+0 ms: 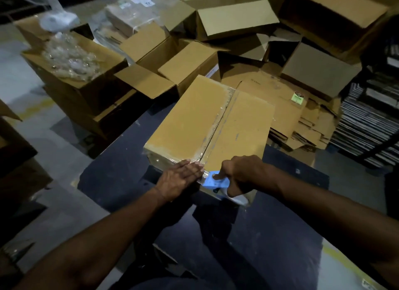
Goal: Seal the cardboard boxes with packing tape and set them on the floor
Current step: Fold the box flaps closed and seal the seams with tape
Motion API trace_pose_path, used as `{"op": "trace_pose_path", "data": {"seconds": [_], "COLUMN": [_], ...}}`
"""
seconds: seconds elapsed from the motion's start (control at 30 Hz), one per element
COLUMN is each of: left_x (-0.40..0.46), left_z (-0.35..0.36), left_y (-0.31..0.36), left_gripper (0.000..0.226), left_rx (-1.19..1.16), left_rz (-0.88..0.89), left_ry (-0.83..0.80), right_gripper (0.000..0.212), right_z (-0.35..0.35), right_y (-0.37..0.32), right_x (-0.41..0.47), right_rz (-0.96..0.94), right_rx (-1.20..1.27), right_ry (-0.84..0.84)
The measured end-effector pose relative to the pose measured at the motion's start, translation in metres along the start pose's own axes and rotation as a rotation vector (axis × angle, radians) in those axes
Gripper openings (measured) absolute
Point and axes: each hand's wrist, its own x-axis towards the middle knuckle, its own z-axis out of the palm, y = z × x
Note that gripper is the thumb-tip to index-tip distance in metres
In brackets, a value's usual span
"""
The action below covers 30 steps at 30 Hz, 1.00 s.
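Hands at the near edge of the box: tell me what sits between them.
In the head view, the taped centre seam ends between the left hand and right hand, with the blue tape dispenser's front there.

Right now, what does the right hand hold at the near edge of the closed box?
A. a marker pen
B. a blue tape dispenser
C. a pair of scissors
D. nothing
B: the right hand grips a blue tape dispenser at the near edge of the closed box.
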Motion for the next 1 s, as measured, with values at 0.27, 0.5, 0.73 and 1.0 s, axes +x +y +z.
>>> {"op": "trace_pose_path", "data": {"seconds": [0.27,0.5,0.73,1.0], "left_x": [-0.001,0.001,0.052,0.054], "left_z": [0.002,0.000,0.013,0.028], "left_y": [0.005,0.011,0.089,0.100], "left_gripper": [0.044,0.045,0.052,0.050], "left_rx": [0.016,0.027,0.088,0.066], "left_rz": [-0.027,-0.079,-0.003,0.031], "left_ry": [0.028,-0.006,-0.141,-0.150], "right_gripper": [0.037,0.050,0.033,0.087], "right_z": [0.014,0.032,0.031,0.036], "right_y": [0.042,0.057,0.053,0.056], "right_x": [-0.042,-0.066,-0.059,-0.080], "right_rz": [0.124,0.138,0.153,0.121], "right_rx": [-0.037,0.025,0.104,0.013], "right_ry": [-0.251,-0.247,-0.246,-0.265]}}
